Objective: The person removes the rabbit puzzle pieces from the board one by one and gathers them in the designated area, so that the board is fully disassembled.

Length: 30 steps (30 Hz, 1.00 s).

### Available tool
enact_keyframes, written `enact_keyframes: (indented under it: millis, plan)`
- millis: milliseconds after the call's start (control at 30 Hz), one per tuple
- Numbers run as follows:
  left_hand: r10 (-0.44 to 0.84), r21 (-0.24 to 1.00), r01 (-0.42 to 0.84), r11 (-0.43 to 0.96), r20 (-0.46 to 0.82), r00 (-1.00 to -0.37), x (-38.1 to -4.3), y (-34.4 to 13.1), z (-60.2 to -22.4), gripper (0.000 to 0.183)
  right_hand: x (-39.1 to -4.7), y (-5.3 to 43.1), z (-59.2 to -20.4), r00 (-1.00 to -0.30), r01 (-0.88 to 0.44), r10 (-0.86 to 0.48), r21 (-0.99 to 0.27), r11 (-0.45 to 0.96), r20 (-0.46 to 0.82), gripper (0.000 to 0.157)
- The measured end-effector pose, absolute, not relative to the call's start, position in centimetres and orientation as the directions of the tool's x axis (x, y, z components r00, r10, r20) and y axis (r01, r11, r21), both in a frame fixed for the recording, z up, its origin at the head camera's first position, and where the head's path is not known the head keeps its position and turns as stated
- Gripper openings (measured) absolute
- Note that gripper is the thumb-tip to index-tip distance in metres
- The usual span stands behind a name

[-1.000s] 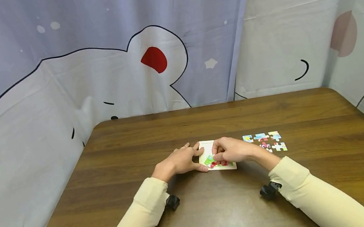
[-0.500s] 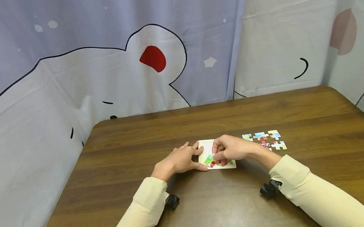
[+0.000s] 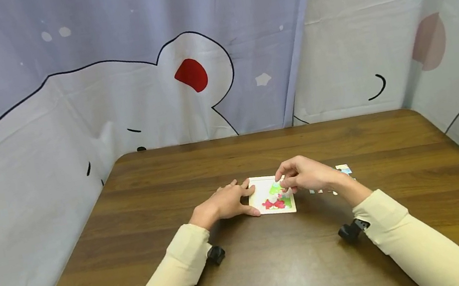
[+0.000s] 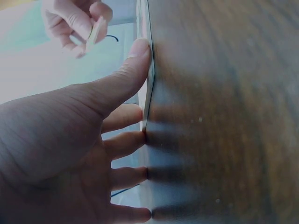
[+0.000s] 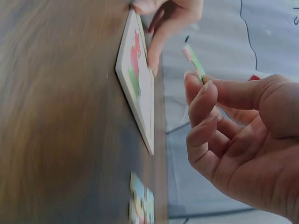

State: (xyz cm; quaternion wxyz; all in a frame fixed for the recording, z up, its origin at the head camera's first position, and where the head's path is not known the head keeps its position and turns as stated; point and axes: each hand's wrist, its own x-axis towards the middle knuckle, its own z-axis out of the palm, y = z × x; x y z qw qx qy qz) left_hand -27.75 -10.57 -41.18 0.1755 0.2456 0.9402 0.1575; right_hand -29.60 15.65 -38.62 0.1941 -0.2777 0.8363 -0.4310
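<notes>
My right hand pinches a green jigsaw puzzle piece between thumb and fingertips. The piece is tilted on edge and raised above a white puzzle board. Red and green pieces lie along the board's near side; the upper part shows white. My left hand rests at the board's left edge. Its thumb touches the board's rim, and the other fingers are spread and fairly straight, their tips down on the tabletop in the left wrist view.
Loose puzzle pieces lie on the brown wooden table right of the board, partly hidden by my right hand and wrist. A patterned curtain hangs behind the table's far edge.
My right hand has risen from the board's near side and shifted right and away, carrying the green puzzle piece. The left hand and board have stayed in place.
</notes>
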Motion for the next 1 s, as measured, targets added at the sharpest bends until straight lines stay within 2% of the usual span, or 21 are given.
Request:
enact_keyframes:
  millis: [400,700,1000]
  plan:
    - [0.528,0.402,0.411,0.818,-0.24,-0.815,-27.6,-10.9,-41.3,0.083,-29.3,20.0,-38.4,-0.761,-0.292,-0.635,-0.806,0.515,-0.13,0.03]
    - [0.525,0.403,0.408,0.819,-0.239,-0.817,-27.6,-10.8,-41.3,0.083,-28.9,21.8,-38.5,-0.747,-0.259,-0.641,-0.81,0.526,-0.178,0.027]
    - [0.531,0.403,0.414,0.816,-0.237,-0.814,-27.7,-10.7,-41.3,0.083,-28.0,22.9,-38.7,-0.724,-0.337,-0.656,-0.72,0.606,-0.212,0.028]
